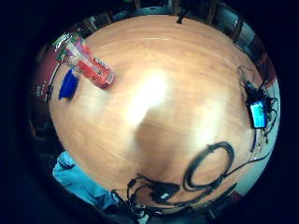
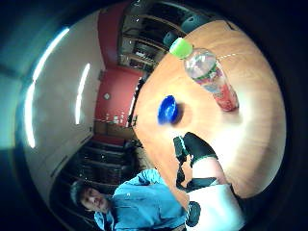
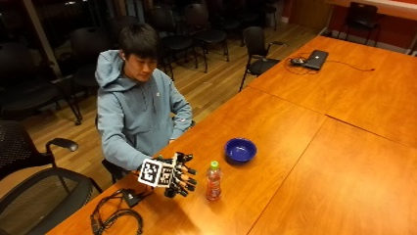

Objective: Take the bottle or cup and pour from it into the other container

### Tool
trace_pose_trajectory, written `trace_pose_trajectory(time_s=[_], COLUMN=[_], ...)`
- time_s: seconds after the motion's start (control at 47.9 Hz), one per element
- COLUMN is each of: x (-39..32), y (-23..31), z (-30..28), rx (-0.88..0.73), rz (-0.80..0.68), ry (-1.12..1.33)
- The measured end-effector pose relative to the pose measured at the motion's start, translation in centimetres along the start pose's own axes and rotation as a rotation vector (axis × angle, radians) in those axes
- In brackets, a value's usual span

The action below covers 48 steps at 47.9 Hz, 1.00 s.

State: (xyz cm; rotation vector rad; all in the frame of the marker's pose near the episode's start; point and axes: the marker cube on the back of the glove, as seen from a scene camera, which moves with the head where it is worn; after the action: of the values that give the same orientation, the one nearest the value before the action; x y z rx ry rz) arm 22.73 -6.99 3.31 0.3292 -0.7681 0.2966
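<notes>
Warm overhead light is glaring off the table (image 1: 154,93) centre; beyond the table the room is lying dim, and palm views are blurring and bending toward their edges.

A big wooden table (image 3: 338,122) fills most of the room, made of several tops pushed together (you can see the lines between them). The floor (image 3: 215,83) is wood too. Black chairs (image 3: 257,49) stand behind the table, and more sit in rows at the back, where it is dark. One black chair (image 3: 33,186) is close by. A wall (image 2: 118,91) is red. Long lights (image 2: 45,53) glow on the ceiling.
</notes>
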Motion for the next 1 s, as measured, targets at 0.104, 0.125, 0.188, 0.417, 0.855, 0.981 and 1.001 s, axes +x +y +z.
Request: trace_pose_trajectory(time_s=[0.104, 0.125, 0.188, 0.417, 0.855, 0.981, 1.001], x=[0.5, 0.5, 0.8, 1.3, -0.2, -0.7, -0.7], y=[-1.5, -1.8, -2.8, -5.5, -8.8, -9.3, -9.4], z=[1.3, 1.6, 2.5, 5.5, 9.0, 9.7, 9.8], rx=[0.004, 0.005, 0.008, 0.001, 0.031, 0.075, 0.089], rz=[0.018, 0.020, 0.023, 0.036, 0.011, -0.002, -0.005], ry=[-0.117, -0.138, -0.192, -0.357, -0.568, -0.639, -0.647])
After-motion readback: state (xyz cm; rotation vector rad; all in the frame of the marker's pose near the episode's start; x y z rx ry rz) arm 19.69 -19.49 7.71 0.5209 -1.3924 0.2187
